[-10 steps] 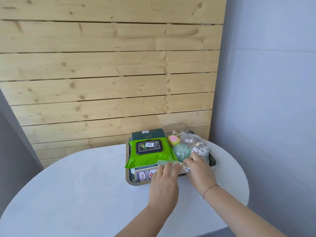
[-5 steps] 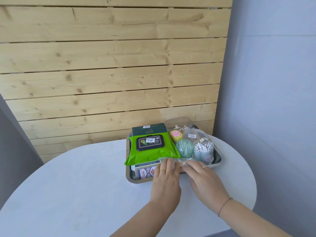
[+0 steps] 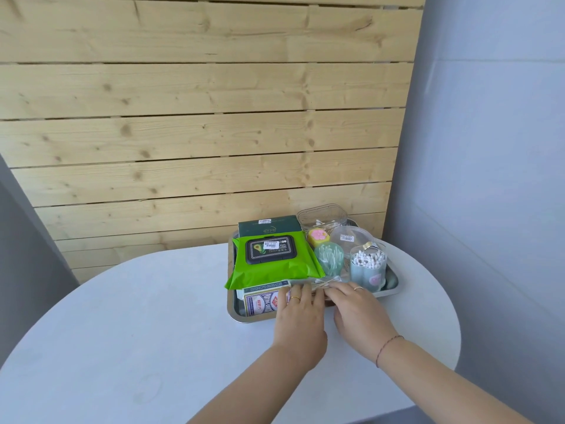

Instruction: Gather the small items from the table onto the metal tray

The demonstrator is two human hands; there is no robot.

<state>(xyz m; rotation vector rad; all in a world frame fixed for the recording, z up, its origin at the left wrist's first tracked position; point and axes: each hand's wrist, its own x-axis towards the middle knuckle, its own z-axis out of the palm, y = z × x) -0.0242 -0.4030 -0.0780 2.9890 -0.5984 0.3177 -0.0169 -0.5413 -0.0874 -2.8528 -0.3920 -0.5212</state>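
Metal tray (image 3: pixel 234 313) lies under our 2 hands, left hand (image 3: pixel 298 316) and right hand (image 3: pixel 357 312) both pressing flat, fingers extended, on a clear packet (image 3: pixel 318 284) at its near edge, beyond them the green wipes pack (image 3: pixel 272 261) and swab cup (image 3: pixel 367 267).
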